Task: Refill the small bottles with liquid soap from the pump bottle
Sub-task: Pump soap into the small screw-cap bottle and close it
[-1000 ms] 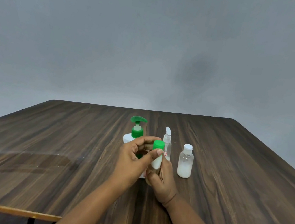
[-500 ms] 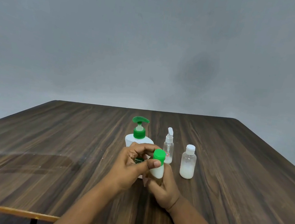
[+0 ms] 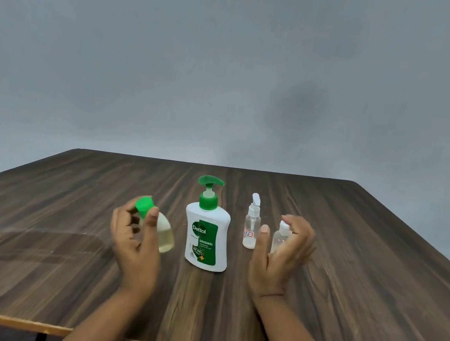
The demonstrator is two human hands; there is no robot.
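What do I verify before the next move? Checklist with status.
1. Left hand grips green-capped bottle: ok, tilted, cap on.
2. Pump bottle upright on table: ok.
3. Right hand gripping white-capped bottle: cannot tell; fingers open around it.
4. White-capped bottle uncapped for filling: not ok, cap on.
5. Spray bottle upright: ok.

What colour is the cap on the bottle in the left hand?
Green cap on the bottle, head view.
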